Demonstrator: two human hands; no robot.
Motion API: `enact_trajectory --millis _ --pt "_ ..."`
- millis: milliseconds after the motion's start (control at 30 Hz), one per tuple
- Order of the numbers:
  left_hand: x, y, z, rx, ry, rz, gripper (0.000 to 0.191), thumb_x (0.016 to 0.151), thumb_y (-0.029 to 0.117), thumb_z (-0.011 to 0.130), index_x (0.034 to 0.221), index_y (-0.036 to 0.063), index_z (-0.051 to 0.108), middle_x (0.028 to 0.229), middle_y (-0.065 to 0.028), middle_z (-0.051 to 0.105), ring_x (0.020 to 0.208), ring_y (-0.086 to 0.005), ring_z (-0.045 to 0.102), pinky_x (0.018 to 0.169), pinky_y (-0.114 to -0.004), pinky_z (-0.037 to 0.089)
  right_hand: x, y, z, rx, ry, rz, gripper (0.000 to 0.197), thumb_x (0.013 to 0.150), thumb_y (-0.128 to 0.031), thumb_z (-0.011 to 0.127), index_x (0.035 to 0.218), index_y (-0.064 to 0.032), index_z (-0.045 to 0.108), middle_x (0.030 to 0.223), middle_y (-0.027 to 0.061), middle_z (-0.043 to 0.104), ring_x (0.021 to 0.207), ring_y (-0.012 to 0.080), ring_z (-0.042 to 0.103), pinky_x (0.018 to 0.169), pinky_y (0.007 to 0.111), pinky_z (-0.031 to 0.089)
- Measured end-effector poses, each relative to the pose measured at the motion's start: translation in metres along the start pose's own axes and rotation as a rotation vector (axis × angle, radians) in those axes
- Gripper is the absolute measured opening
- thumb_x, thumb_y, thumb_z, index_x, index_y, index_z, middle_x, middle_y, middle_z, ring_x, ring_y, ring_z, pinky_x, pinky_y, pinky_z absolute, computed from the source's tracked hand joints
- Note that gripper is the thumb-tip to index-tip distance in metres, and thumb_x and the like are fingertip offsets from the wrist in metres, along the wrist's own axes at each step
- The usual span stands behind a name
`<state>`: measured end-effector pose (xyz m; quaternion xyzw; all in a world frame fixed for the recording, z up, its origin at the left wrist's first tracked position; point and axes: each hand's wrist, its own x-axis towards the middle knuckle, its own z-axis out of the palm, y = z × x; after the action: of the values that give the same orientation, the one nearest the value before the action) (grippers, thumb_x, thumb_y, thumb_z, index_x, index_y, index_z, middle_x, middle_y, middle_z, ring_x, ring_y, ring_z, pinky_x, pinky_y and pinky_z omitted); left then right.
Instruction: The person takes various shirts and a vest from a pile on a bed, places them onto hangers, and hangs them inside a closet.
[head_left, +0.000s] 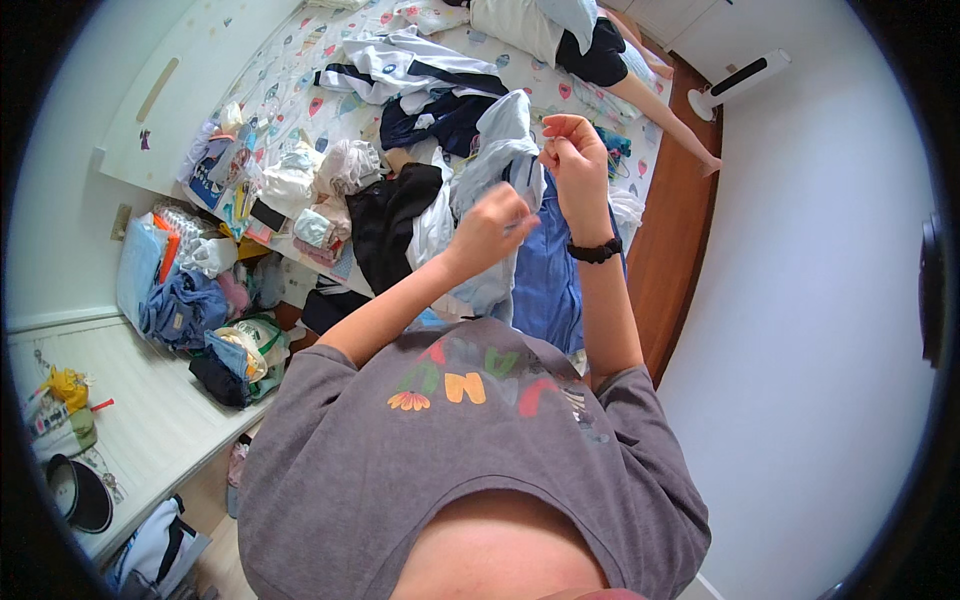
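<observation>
My left hand (491, 225) is blurred, with curled fingers, above a light blue garment (491, 169) on the bed. Farther up and to the right, my right hand (574, 150) is raised with bent fingers, beside that garment's top end; a black scrunchie (595, 250) circles the wrist. Whether either hand pinches anything thin is unclear. Under the right forearm lies a blue garment (547, 262). White cloth (433, 225) and a black garment (394, 217) lie left of the light blue one. A navy garment (442, 120) and a white-and-black jacket (420, 64) are beyond them.
Another person's legs (660, 112) extend across the bed's far right. Folded clothes (319, 229), a dark phone-like object (268, 215) and small items crowd the bed's left side. Bags (184, 307) stand on a white surface (142, 390) at left. A white tower-shaped device (739, 82) stands by the wall.
</observation>
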<state>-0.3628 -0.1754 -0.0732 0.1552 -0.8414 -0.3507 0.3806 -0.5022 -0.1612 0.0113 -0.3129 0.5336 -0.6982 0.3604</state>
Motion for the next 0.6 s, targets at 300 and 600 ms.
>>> enact_trajectory --millis 300,600 --pt "0.025 -0.020 0.019 -0.556 -0.046 -0.568 0.032 0.088 0.023 0.062 0.103 -0.0050 0.055 0.087 -0.0033 0.059 0.076 -0.0079 0.052 0.066 -0.025 0.045 0.001 -0.004 -0.010 -0.062 -0.269 -0.012 0.018 0.086 0.002 0.044 0.101 0.0036 0.054 0.102 0.0138 0.056 0.078 0.0174 0.062 0.065 0.028 0.050" --pt "0.016 -0.015 0.023 -0.586 -0.200 -0.562 0.031 0.090 0.024 0.060 0.095 -0.0063 0.060 0.081 -0.0035 0.060 0.073 -0.0072 0.052 0.063 -0.024 0.043 0.014 0.023 -0.054 -0.581 -0.487 0.378 0.025 0.085 -0.027 0.068 0.089 -0.0022 0.061 0.075 0.0001 0.056 0.062 0.0064 0.051 0.056 0.019 0.042"
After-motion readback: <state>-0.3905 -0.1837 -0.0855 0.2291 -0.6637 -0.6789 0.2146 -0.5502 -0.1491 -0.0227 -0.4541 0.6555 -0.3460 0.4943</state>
